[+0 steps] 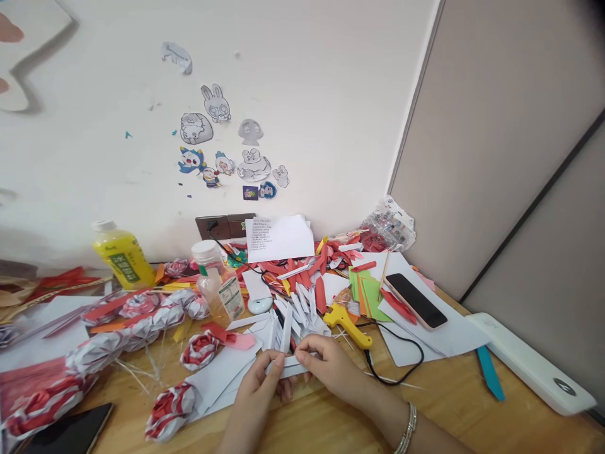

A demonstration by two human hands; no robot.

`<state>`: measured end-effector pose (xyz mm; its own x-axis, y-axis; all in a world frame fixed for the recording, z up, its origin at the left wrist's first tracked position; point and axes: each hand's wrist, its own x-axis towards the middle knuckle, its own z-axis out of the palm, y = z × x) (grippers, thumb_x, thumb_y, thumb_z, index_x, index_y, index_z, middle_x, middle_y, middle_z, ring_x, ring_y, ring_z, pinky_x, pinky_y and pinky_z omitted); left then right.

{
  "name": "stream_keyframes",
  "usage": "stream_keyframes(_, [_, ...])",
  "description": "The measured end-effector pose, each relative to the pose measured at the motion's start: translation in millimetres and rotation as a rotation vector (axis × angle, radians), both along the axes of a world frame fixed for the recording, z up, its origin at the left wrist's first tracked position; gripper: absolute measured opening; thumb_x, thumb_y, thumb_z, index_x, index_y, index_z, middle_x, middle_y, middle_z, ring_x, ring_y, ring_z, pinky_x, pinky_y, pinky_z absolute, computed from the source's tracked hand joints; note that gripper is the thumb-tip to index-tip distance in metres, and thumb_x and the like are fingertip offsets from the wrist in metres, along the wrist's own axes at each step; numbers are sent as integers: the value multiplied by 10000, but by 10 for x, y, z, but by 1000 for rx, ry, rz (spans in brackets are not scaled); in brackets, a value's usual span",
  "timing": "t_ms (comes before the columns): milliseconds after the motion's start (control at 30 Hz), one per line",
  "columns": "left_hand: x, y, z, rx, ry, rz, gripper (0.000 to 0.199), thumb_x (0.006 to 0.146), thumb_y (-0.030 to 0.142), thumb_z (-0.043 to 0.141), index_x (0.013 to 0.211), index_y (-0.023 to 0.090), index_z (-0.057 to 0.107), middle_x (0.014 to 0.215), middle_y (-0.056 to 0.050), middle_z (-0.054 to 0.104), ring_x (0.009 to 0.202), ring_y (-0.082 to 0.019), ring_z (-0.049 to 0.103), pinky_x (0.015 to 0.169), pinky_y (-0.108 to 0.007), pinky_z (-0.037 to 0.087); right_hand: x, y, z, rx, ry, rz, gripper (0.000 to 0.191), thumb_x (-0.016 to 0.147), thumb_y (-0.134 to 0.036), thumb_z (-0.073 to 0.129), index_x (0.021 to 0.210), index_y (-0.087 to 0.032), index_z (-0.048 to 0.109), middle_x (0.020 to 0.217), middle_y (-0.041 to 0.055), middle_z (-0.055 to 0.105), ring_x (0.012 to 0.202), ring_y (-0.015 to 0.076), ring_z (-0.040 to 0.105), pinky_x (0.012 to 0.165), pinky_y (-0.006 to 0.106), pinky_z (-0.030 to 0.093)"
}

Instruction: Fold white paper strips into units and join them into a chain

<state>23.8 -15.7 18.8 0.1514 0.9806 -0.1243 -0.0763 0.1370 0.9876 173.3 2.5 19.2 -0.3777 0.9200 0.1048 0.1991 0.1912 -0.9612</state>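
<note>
Between my two hands is a folded strip of white paper (292, 366), pinched at both ends. My left hand (261, 379) closes thumb and fingers on its left end. At the right end, my right hand (326, 360) grips it, a bracelet round that wrist. Just beyond my fingers lies a heap of folded white paper strips (307, 309). Red folded strips (302, 274) are piled behind them. A yellow glue gun (350, 325) lies right of the heap, its black cord curling on the table. White paper sheets (222, 378) lie under and left of my left hand.
Red-and-white paper roses (172, 410) lie at the left, near a dark phone (70, 432). A yellow drink bottle (123, 255) and a clear jar (220, 284) stand behind. At right are another phone (416, 301), a teal strip (490, 372) and a long white device (529, 362).
</note>
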Motion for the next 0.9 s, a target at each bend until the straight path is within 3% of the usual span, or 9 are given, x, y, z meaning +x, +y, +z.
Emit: stream_keyframes(900, [38,-67,93,-19,0,77,149,706,336,565,689,190,541,437,62,566,453,-112,492,505,-196,392,-37,9,-87,1,59,-28,117,794,-244,494,768,-162,573,725,-13,547,609,103,540,554,193,429])
